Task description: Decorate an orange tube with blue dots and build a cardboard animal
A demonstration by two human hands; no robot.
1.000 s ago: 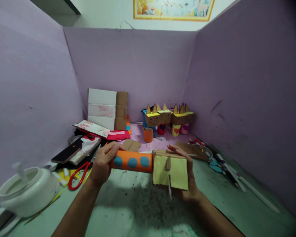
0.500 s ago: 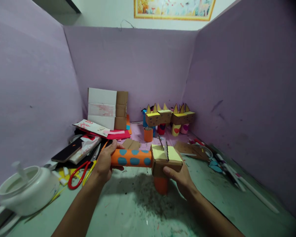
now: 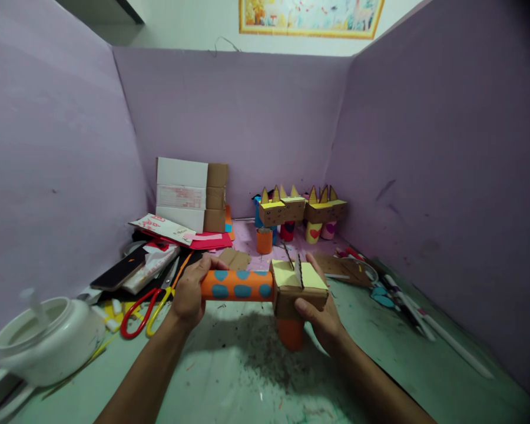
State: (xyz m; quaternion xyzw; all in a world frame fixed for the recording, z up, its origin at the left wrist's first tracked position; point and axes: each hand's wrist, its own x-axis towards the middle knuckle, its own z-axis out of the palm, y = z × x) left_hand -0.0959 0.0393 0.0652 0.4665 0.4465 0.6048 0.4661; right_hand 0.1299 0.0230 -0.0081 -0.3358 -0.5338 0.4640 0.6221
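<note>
Though box (image 3: 288, 299) partly hides it | right grip (image 3: 325, 321) clamped thereon | left grip (image 3: 189, 294) clamped on spotted tube (image 3: 241, 286), end hidden

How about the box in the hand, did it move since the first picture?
Yes: judged by the table, the box has turned; its yellow side faced us, now faces up.

No text can be read; the red print (image 3: 182, 197) on the white cardboard (image 3: 182, 172) is blurred.
</note>
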